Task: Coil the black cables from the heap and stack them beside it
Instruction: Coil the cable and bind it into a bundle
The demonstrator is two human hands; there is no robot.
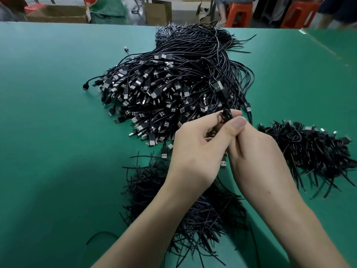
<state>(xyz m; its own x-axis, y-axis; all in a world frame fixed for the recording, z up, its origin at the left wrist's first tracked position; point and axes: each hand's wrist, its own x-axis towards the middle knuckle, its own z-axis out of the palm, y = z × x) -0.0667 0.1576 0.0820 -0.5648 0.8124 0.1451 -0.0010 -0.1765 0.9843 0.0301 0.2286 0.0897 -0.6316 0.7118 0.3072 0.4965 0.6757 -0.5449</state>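
A green table mat (48, 89) fills most of the view. Past its far edge, an open cardboard box (58, 14) sits at 11 o'clock, a green sack (108, 10) just beside it, and a second, smaller carton (158, 13) at 12. Two orange plastic stools (239, 14) stand at 1 o'clock. Thin black strands (146, 182) lie heaped at 6.

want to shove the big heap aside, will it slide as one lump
Likely floppy: the heap is thin strands drooping and curving over the table. Loose ends at its edges would probably trail, though interlocked plugs may hold the bulk together.
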